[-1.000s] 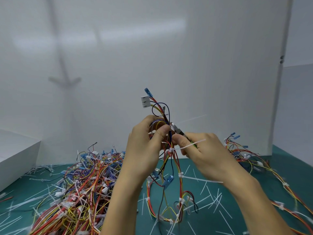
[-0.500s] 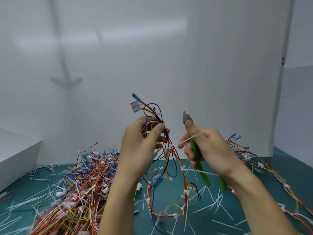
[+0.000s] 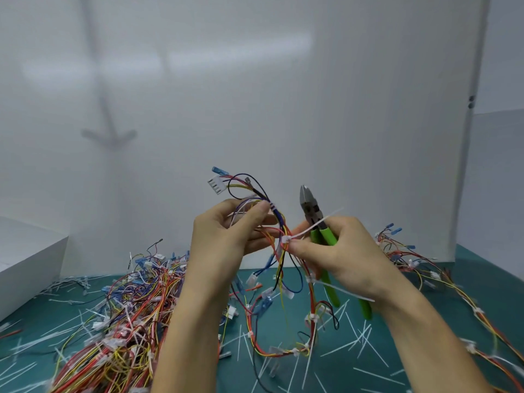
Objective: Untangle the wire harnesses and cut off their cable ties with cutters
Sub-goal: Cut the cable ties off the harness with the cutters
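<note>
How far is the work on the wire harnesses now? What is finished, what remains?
Done: many cut tie pieces lie on the green mat. In hand: the left hand holds one harness; the right hand grips the cutters and pinches a tie on it. Left: that harness has more ties, and a tangled pile waits.

We face a plain white panel [image 3: 255, 109] streaked with soft bands of reflected light [image 3: 170, 59] and a faint grey shadow [image 3: 109, 134], a teal work surface [image 3: 493, 275] below, a white box [image 3: 28, 265] at our left.
</note>
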`<state>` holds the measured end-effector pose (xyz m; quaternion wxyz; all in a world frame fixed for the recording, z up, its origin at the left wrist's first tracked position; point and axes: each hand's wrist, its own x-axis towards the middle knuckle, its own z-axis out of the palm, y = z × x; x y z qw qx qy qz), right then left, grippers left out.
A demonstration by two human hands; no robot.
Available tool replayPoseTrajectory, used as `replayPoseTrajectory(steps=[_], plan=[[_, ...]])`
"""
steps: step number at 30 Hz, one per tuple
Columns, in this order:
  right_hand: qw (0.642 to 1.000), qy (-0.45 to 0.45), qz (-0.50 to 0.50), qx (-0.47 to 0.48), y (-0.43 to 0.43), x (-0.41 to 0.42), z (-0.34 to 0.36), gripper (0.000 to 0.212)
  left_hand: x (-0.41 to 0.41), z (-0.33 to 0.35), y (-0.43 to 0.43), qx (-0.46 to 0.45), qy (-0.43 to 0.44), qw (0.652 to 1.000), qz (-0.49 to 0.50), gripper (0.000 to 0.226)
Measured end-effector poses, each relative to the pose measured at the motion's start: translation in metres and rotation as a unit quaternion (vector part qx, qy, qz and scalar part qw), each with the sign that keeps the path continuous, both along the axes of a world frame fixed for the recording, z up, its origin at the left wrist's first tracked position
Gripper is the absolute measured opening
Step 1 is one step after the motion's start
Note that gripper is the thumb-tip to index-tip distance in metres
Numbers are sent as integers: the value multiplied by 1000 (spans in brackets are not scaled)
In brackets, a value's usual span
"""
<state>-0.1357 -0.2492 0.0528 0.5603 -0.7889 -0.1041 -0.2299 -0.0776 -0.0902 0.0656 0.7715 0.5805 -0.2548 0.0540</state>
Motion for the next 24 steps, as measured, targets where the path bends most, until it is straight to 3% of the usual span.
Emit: replayPoseTrajectory(steps=[4, 10, 15, 20, 24], plan=[[997, -25, -23, 62, -4, 1, 0, 9, 3, -1, 5, 0, 22, 997, -68, 37], [996, -22, -21, 85, -5, 3, -1, 12, 6, -6, 11, 143, -60, 983, -101, 35], [995, -9, -46, 91, -3, 3, -1, 13, 5, -7, 8, 121, -55, 982, -136, 33], [993, -2, -56, 108, 1, 4, -2, 10, 3, -7, 4, 108, -51, 990, -80, 40], [994, 7, -63, 91, -1, 4, -1, 24, 3, -7, -1, 67, -32, 996, -53, 29]])
